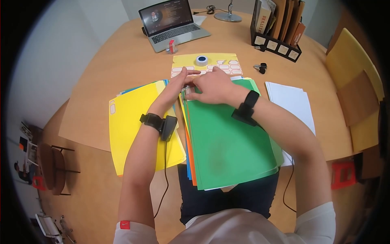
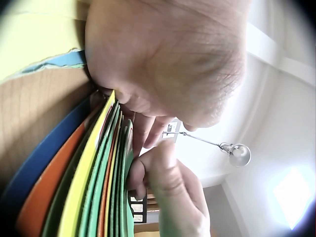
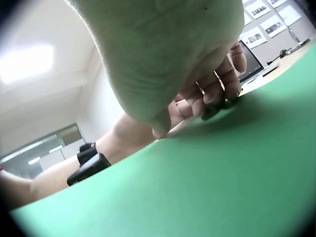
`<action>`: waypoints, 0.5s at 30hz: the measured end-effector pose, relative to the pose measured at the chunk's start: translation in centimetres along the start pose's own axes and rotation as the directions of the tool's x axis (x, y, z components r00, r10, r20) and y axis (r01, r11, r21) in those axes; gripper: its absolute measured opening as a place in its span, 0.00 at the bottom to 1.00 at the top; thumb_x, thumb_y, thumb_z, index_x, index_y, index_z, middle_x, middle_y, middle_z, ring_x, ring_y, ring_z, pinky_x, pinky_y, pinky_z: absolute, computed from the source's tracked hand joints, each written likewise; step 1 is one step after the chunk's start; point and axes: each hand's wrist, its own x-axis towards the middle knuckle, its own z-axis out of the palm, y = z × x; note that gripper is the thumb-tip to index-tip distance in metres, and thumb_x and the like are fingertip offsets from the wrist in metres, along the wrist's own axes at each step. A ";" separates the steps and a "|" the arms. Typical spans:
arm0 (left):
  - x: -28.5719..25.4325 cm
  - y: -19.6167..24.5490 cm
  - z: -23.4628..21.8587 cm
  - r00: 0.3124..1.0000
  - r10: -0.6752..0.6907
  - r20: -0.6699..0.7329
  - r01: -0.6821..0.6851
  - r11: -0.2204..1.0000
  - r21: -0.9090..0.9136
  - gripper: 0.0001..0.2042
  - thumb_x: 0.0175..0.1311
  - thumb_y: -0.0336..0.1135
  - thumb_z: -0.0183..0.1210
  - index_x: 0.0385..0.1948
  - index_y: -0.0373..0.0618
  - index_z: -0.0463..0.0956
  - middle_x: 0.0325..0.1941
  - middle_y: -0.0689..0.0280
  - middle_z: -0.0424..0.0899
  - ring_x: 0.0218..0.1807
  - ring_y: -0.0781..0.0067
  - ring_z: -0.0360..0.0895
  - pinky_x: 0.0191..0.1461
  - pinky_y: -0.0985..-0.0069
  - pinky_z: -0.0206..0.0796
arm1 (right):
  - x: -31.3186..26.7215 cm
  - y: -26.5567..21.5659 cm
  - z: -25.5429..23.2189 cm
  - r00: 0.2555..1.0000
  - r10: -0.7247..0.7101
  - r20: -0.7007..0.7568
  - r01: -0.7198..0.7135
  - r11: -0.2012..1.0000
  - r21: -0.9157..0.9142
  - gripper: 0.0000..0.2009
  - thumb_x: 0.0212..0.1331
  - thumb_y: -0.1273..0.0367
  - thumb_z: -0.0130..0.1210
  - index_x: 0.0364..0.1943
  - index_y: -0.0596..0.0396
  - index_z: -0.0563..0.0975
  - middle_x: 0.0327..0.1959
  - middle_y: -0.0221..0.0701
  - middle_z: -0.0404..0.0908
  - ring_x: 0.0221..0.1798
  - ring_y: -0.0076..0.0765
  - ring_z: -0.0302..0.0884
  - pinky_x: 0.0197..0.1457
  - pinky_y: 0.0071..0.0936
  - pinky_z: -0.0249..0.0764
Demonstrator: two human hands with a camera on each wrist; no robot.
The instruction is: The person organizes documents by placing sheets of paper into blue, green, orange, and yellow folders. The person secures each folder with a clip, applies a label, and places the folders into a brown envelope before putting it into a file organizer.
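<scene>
Over the upper left corner of the green folder (image 1: 231,138), on top of a stack of coloured folders, both hands meet by a small white label (image 1: 189,90). My left hand (image 1: 175,88) lies along the stack's left edge, forefinger stretched out; its palm in the left wrist view (image 2: 168,59) is above the folder edges (image 2: 89,177), its thumb tip partly hidden. My right hand (image 1: 215,86) rests on the green folder with bent, relaxed fingers, its thumb beside the label. In the right wrist view, that hand (image 3: 173,54) touches the green surface (image 3: 197,182). Exact fingertip contact is partly hidden.
Yellow folders (image 1: 136,126) lie left, white sheets (image 1: 290,101) right. Behind the stack are a label sheet (image 1: 178,61) with a round white object (image 1: 201,60), a tape dispenser (image 1: 172,47), a laptop (image 1: 174,34), black clips (image 1: 263,68) and a file rack (image 1: 276,46).
</scene>
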 end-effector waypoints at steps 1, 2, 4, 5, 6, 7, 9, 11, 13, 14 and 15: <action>0.0 -0.1 0.0 1.000 0.002 -0.001 -0.002 1.000 -0.005 0.31 0.83 0.57 0.29 0.67 0.42 0.70 0.59 0.62 0.83 0.63 0.72 0.76 0.72 0.70 0.59 | 0.1 -0.1 0.3 1.000 0.003 -0.003 -0.003 1.000 -0.016 0.21 0.73 0.47 0.42 0.63 0.28 0.76 0.45 0.29 0.88 0.51 0.41 0.84 0.71 0.58 0.60; 0.0 -0.2 0.0 1.000 0.004 -0.002 -0.004 1.000 -0.011 0.31 0.83 0.57 0.29 0.67 0.42 0.70 0.59 0.62 0.83 0.63 0.72 0.76 0.72 0.70 0.59 | 0.3 -0.1 0.5 1.000 0.020 0.012 -0.020 1.000 0.004 0.20 0.73 0.48 0.42 0.61 0.30 0.77 0.45 0.30 0.88 0.51 0.41 0.84 0.71 0.58 0.60; 0.1 -0.3 0.1 1.000 0.006 -0.004 -0.006 1.000 -0.020 0.31 0.83 0.57 0.28 0.67 0.42 0.70 0.59 0.62 0.83 0.61 0.72 0.76 0.72 0.71 0.60 | 0.6 0.2 0.7 0.998 0.054 0.042 -0.056 0.998 0.042 0.19 0.74 0.49 0.43 0.59 0.33 0.79 0.45 0.31 0.88 0.51 0.42 0.84 0.70 0.58 0.61; 0.1 -0.4 0.0 1.000 0.007 -0.003 -0.007 1.000 -0.019 0.31 0.83 0.56 0.28 0.67 0.42 0.70 0.58 0.62 0.83 0.60 0.73 0.76 0.71 0.71 0.60 | 0.6 0.6 1.1 0.998 0.060 0.000 -0.060 0.997 0.053 0.19 0.74 0.50 0.44 0.56 0.36 0.80 0.43 0.33 0.88 0.50 0.43 0.84 0.68 0.57 0.63; 0.2 -0.3 0.0 1.000 0.008 -0.003 -0.008 1.000 -0.018 0.31 0.83 0.56 0.28 0.67 0.42 0.69 0.57 0.62 0.83 0.59 0.74 0.76 0.70 0.72 0.61 | 0.5 1.1 1.5 0.997 0.065 -0.042 -0.062 0.996 0.065 0.18 0.74 0.51 0.44 0.54 0.38 0.81 0.42 0.34 0.88 0.49 0.44 0.84 0.66 0.56 0.65; 0.2 -0.4 -0.1 1.000 0.005 0.015 -0.005 1.000 -0.013 0.31 0.83 0.56 0.28 0.67 0.42 0.69 0.55 0.62 0.83 0.58 0.74 0.76 0.70 0.72 0.61 | 0.3 1.5 1.7 0.994 0.069 -0.086 -0.062 0.995 0.076 0.18 0.74 0.52 0.45 0.52 0.41 0.83 0.41 0.36 0.88 0.48 0.46 0.84 0.64 0.55 0.68; 0.2 -0.5 -0.4 0.999 0.000 0.043 0.000 1.000 -0.005 0.31 0.83 0.57 0.29 0.67 0.41 0.69 0.52 0.63 0.84 0.55 0.76 0.76 0.68 0.72 0.62 | -1.3 3.3 1.1 0.964 0.127 -0.234 -0.092 0.983 0.157 0.18 0.74 0.54 0.45 0.47 0.47 0.83 0.39 0.39 0.87 0.46 0.50 0.84 0.56 0.52 0.72; -0.1 0.1 -0.1 1.000 -0.006 0.002 0.006 1.000 -0.010 0.29 0.83 0.56 0.32 0.67 0.41 0.69 0.50 0.63 0.84 0.54 0.76 0.76 0.67 0.73 0.63 | -4.3 4.9 -0.4 0.917 0.228 -0.327 -0.139 0.952 0.274 0.19 0.74 0.55 0.46 0.42 0.54 0.83 0.34 0.42 0.85 0.40 0.50 0.84 0.47 0.48 0.74; -0.4 0.2 0.2 1.000 0.006 -0.025 -0.008 0.999 -0.045 0.27 0.83 0.53 0.37 0.66 0.41 0.69 0.49 0.63 0.84 0.54 0.75 0.76 0.66 0.74 0.64 | -8.1 8.2 -1.2 0.856 0.355 -0.376 -0.166 0.877 0.450 0.20 0.74 0.56 0.48 0.37 0.60 0.81 0.29 0.39 0.82 0.34 0.43 0.81 0.39 0.41 0.74; -0.3 0.2 0.3 0.999 0.021 -0.030 -0.023 0.997 -0.075 0.25 0.82 0.50 0.40 0.66 0.41 0.69 0.50 0.62 0.83 0.55 0.75 0.76 0.66 0.74 0.64 | -9.9 10.9 -0.7 0.820 0.413 -0.396 -0.151 0.824 0.547 0.21 0.74 0.56 0.49 0.34 0.63 0.79 0.26 0.35 0.81 0.31 0.37 0.78 0.38 0.37 0.73; -0.4 0.1 0.3 0.999 0.036 -0.036 -0.040 0.994 -0.103 0.23 0.81 0.48 0.44 0.66 0.41 0.70 0.50 0.62 0.83 0.56 0.74 0.76 0.66 0.74 0.64 | -12.0 13.1 -0.6 0.789 0.443 -0.425 -0.144 0.807 0.573 0.21 0.74 0.56 0.50 0.32 0.62 0.78 0.24 0.31 0.77 0.29 0.30 0.74 0.35 0.32 0.71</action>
